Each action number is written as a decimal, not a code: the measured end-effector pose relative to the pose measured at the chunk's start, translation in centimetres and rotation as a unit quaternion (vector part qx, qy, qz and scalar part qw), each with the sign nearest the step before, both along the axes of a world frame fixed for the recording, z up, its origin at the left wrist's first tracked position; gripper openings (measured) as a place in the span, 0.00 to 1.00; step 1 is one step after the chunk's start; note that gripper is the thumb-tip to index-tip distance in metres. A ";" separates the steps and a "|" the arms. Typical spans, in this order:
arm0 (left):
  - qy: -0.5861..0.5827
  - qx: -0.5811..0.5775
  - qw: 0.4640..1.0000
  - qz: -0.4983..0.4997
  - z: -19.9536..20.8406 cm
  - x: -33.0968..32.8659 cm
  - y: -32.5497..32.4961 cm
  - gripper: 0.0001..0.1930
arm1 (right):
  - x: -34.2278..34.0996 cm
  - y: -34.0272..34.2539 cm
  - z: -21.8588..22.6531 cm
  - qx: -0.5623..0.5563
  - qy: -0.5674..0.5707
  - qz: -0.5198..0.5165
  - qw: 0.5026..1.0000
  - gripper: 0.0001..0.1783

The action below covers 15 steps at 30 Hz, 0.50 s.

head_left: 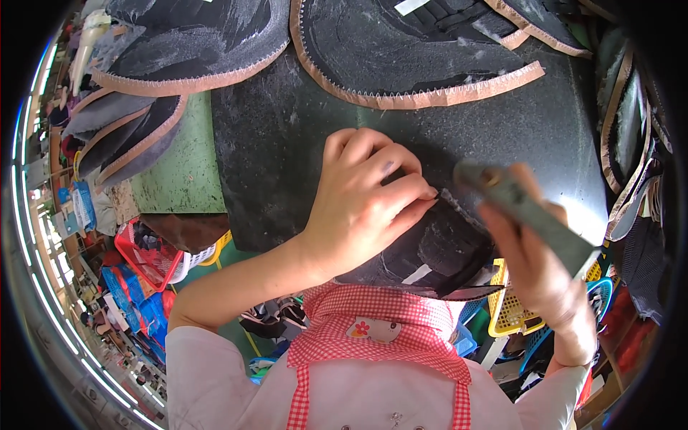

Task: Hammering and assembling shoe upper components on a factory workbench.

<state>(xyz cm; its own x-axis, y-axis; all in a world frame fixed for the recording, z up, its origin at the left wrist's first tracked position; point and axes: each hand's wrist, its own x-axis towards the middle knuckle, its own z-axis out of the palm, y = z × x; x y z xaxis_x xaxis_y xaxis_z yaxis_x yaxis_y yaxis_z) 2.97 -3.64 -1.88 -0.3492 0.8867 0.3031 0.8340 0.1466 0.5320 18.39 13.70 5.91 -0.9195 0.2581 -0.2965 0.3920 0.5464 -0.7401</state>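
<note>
over a dark surface [279, 158], the left hand [367, 188] pinches a black piece [448, 244]; the right hand [529, 254] grips a blurred grey tool [534, 211].

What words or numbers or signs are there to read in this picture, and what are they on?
None can be read.
White strip on the black piece at the left hand: too small to read any marks.
Grey tool in the right hand: blurred; the dark mark is unclear.
Blue-and-white package, far left: too small and blurred.
Apron patch: a flower picture, no readable words.
</note>
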 end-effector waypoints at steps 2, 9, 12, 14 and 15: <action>0.004 0.012 1.000 -0.006 -0.2 -0.1 0.0 0.10 | -0.2 0.0 0.0 0.046 0.059 0.014 0.997 0.22; -0.006 0.010 1.000 0.012 0.1 -0.3 0.0 0.10 | -0.3 -0.1 -0.2 -0.022 -0.005 -0.014 1.000 0.17; 0.001 0.020 1.000 0.000 0.0 -0.2 -0.3 0.10 | -0.1 -0.6 -0.2 0.079 0.078 -0.045 0.993 0.16; 0.004 0.027 1.000 -0.007 -0.3 -0.1 -0.1 0.10 | 0.2 -0.2 -1.2 -0.042 0.034 0.019 0.998 0.15; 0.006 0.022 1.000 -0.008 -0.2 0.1 -0.1 0.10 | 0.1 -0.1 -1.3 -0.026 0.023 0.031 0.999 0.13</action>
